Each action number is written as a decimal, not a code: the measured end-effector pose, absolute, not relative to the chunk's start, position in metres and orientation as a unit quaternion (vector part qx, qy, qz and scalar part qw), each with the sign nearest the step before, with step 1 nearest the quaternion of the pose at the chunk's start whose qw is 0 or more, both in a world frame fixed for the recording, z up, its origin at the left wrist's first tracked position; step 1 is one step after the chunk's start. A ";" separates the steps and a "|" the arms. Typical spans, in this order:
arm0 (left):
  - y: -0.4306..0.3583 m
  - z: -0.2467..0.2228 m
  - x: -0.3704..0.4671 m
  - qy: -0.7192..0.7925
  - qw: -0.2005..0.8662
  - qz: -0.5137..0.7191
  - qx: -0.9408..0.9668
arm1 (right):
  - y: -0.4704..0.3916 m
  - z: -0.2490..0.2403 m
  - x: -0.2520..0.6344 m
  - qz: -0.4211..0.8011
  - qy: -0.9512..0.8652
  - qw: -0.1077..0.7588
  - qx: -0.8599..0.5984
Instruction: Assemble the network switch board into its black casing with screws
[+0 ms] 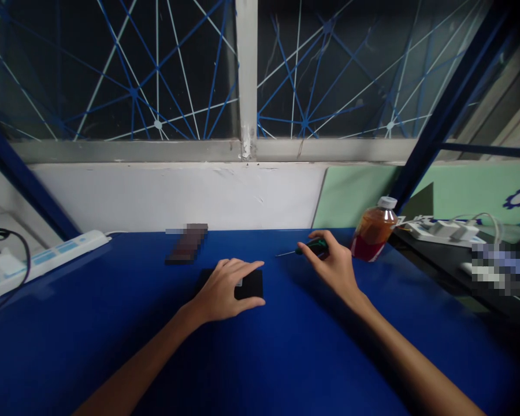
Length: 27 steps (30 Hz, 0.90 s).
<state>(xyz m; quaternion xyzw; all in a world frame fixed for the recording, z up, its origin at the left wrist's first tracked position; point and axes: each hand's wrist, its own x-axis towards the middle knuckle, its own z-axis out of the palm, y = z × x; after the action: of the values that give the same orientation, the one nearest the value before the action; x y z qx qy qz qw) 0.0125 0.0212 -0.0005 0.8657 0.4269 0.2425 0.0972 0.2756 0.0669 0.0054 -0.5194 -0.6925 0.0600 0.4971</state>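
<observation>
My left hand [225, 289] lies over a flat black rectangular object [253, 284] on the blue table. Its thumb and index finger span the object's near and far edges, and a small pale patch shows on top between them. In my right hand [335, 263] is a screwdriver [314, 247] with a dark green and black handle, held just right of the black object. The thin metal shaft points left, its tip apart from the black object. My palm and fingers partly hide the handle.
A bottle of reddish-orange drink [375, 229] stands close beyond my right hand. A dark, blurred-out flat item [188, 244] lies at the back left. White power strips [47, 263] with cables sit at the far left and right. A wall and window border the table [251, 364] behind.
</observation>
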 end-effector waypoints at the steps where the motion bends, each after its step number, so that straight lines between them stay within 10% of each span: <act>1: 0.022 -0.001 0.013 0.431 0.093 0.254 0.861 | 0.066 0.007 0.275 0.087 -0.680 0.513 -0.517; 11: 0.032 -0.007 0.015 0.456 0.064 0.374 0.805 | 0.057 0.021 0.262 0.379 -0.593 0.598 -0.383; 27: 0.028 -0.003 0.018 0.428 0.082 0.397 0.808 | 0.048 0.023 0.255 0.401 -0.600 0.577 -0.381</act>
<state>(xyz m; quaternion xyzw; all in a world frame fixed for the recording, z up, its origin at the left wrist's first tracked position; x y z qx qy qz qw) 0.0183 0.0281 -0.0033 0.8082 0.4276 0.3966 0.0819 0.2553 0.0477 0.0232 -0.3814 -0.6005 0.4006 0.5775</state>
